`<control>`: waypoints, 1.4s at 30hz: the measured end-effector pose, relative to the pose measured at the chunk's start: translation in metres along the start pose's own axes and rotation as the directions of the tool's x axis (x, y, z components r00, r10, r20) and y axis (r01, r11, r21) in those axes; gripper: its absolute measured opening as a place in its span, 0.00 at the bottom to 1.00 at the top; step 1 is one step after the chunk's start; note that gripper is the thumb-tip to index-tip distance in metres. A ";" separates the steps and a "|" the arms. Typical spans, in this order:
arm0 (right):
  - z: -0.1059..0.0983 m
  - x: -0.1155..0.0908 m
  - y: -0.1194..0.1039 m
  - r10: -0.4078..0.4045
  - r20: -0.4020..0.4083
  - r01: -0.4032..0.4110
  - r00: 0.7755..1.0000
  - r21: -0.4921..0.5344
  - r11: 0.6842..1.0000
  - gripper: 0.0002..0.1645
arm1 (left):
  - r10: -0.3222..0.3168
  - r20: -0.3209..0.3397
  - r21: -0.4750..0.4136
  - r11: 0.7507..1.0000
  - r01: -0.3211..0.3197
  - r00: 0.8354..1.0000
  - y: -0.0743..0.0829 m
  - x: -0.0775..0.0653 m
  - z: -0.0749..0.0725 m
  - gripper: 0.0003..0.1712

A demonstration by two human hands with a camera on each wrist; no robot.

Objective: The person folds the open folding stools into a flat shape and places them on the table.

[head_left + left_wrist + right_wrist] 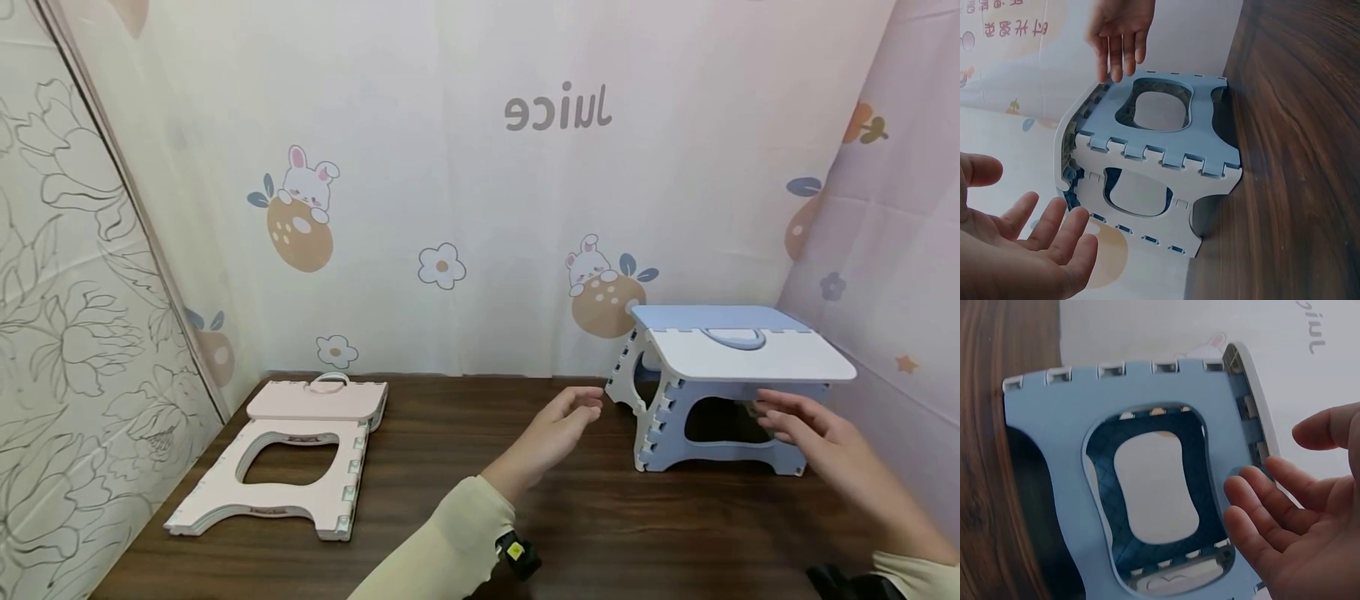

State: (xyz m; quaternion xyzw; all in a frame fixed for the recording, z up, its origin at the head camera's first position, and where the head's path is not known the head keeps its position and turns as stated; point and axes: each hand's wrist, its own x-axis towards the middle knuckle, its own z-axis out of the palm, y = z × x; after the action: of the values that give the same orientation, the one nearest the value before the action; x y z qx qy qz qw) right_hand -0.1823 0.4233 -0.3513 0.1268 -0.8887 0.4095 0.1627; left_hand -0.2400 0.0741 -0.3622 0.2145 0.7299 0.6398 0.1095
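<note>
A blue and white folding stool [757, 357] stands unfolded on its legs at the right of the table, with a handle in its top. To its left is my left hand [551, 429], apart from it, its fingers loosely bent around nothing; the left wrist view shows this hand [1035, 250] palm up. In front of the stool's blue side panel [1069, 462] hovers my right hand [1304, 512], fingers relaxed and holding nothing. Whether its fingertips touch the stool I cannot tell.
A pink folding stool [315, 402] lies folded flat at the left of the dark wooden table [450, 467]. Behind the table hangs a printed curtain [450, 167], with another patterned cloth [907, 275] along the right side.
</note>
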 end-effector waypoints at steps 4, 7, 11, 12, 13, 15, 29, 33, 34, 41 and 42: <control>-0.006 -0.002 0.005 0.044 -0.057 -0.042 0.997 0.032 0.999 0.18 | -0.013 -0.004 -0.007 1.000 0.013 1.000 0.002 0.005 0.007 0.18; -0.009 -0.004 0.010 0.077 -0.119 -0.067 0.990 0.087 0.994 0.18 | -0.017 -0.016 -0.009 1.000 0.017 1.000 0.002 0.010 0.015 0.18; -0.013 -0.006 0.015 0.138 -0.189 -0.114 0.972 0.135 0.984 0.18 | -0.024 -0.029 -0.006 1.000 0.024 0.999 0.004 0.018 0.024 0.18; -0.014 -0.007 0.016 0.147 -0.205 -0.122 0.968 0.128 0.984 0.18 | -0.029 -0.032 -0.003 1.000 0.029 0.999 0.004 0.020 0.026 0.18; -0.016 -0.008 0.018 0.153 -0.218 -0.127 0.964 0.128 0.984 0.17 | -0.037 -0.038 0.003 0.999 0.038 0.999 0.005 0.021 0.029 0.17; -0.018 -0.009 0.021 0.153 -0.249 -0.122 0.956 0.135 0.983 0.19 | -0.054 -0.047 0.009 0.998 0.055 0.997 0.006 0.025 0.033 0.17; -0.028 -0.005 0.039 0.324 -0.367 -0.322 0.872 0.068 0.944 0.30 | -0.126 0.002 0.002 0.992 0.126 0.992 0.010 0.041 0.053 0.22; -0.027 -0.002 0.039 0.357 -0.351 -0.362 0.865 0.053 0.931 0.37 | -0.136 0.026 -0.003 0.991 0.136 0.990 0.012 0.045 0.055 0.25; -0.027 -0.001 0.038 0.363 -0.344 -0.368 0.866 0.054 0.928 0.38 | -0.139 0.031 0.002 0.990 0.139 0.990 0.013 0.046 0.056 0.26; -0.027 0.003 0.038 0.370 -0.322 -0.369 0.872 0.066 0.927 0.38 | -0.143 0.045 0.009 0.990 0.143 0.989 0.019 0.051 0.058 0.28; -0.027 0.004 0.038 0.375 -0.322 -0.373 0.869 0.071 0.925 0.38 | -0.145 0.046 0.012 0.989 0.144 0.988 0.020 0.051 0.059 0.28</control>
State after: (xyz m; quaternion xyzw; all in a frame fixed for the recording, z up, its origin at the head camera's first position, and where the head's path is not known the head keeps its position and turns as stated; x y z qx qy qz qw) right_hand -0.1943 0.4678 -0.3596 -0.1172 -0.8551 0.4515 0.2263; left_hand -0.2562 0.1516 -0.3462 0.1766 0.7433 0.6219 0.1718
